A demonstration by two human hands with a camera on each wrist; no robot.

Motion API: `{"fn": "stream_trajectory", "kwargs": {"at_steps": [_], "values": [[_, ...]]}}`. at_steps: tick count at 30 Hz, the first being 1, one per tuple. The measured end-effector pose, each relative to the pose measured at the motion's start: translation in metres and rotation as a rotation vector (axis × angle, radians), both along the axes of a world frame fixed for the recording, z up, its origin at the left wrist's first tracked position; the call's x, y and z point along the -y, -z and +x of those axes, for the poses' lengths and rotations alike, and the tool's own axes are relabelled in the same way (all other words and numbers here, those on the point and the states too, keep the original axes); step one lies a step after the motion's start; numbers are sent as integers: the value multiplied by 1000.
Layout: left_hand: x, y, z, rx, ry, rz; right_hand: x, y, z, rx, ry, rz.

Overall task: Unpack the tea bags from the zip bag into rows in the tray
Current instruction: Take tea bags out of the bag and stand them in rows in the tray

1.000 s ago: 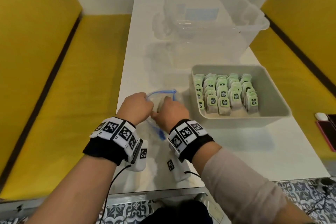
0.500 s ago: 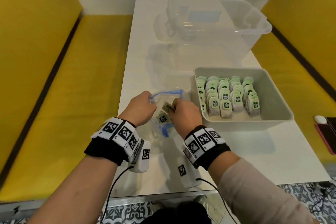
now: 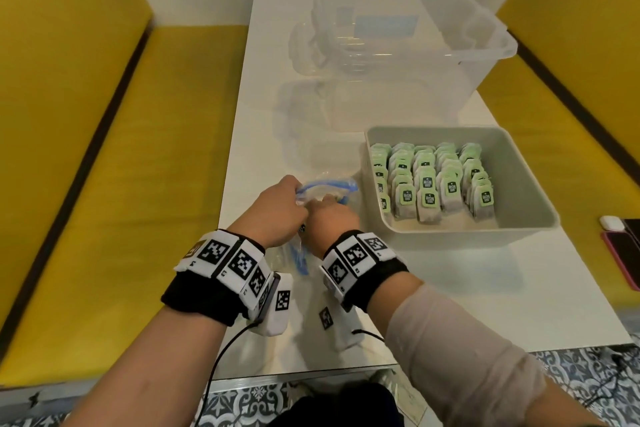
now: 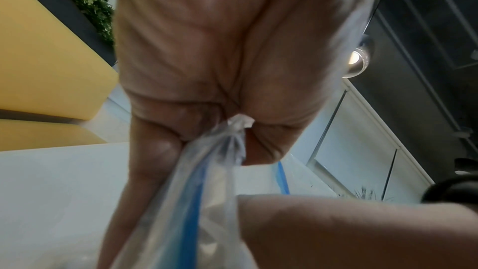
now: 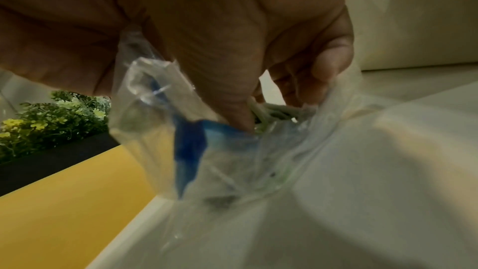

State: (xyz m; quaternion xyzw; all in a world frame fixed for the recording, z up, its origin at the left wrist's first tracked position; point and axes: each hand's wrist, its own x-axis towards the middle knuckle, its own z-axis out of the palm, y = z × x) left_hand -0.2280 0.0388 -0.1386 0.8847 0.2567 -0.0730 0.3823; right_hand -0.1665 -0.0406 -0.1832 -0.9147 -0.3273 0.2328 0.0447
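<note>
A clear zip bag (image 3: 332, 184) with a blue zip strip lies on the white table just left of the tray. My left hand (image 3: 277, 213) grips the bag's rim, and the plastic is bunched between its thumb and fingers (image 4: 238, 125). My right hand (image 3: 329, 215) reaches into the bag's mouth. In the right wrist view its thumb and fingers pinch a pale tea bag (image 5: 271, 109) inside the zip bag (image 5: 194, 150). The grey tray (image 3: 467, 230) holds several rows of upright green-tagged tea bags (image 3: 429, 180), with its right part bare.
A large clear plastic bin (image 3: 450, 45) stands behind the tray. Yellow benches (image 3: 121, 184) run along both sides of the narrow white table (image 3: 450, 288). A pink phone (image 3: 623, 253) and a small white case (image 3: 611, 222) lie on the right bench.
My right hand, drawn slightly right with a tea bag showing by its fingers half a second ago, is back over the bag's mouth. The left hand keeps its hold on the rim.
</note>
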Motion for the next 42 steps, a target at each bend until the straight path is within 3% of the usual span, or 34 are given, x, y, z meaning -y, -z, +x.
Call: {"fn": "stream_trajectory", "kwargs": {"at_steps": [12, 20, 27, 31, 33, 38, 42], "values": [[-6, -4, -2, -17, -69, 20, 9, -13, -2, 110, -79, 122], [-16, -2, 2, 4, -185, 10, 29, -33, -4, 17, 158, 467], [-22, -11, -2, 45, -157, -78, 37, -63, 7, -219, 347, 746], [-21, -38, -8, 451, -278, -243, 41, -88, 15, -373, 285, 809], [-15, -52, -12, 551, -280, -447, 43, -103, 17, -459, 238, 826], [-1, -64, -12, 368, -102, -1013, 43, -125, 22, -540, 150, 805], [6, -57, -9, 362, -180, -1283, 44, -126, 26, -523, 206, 830]]}}
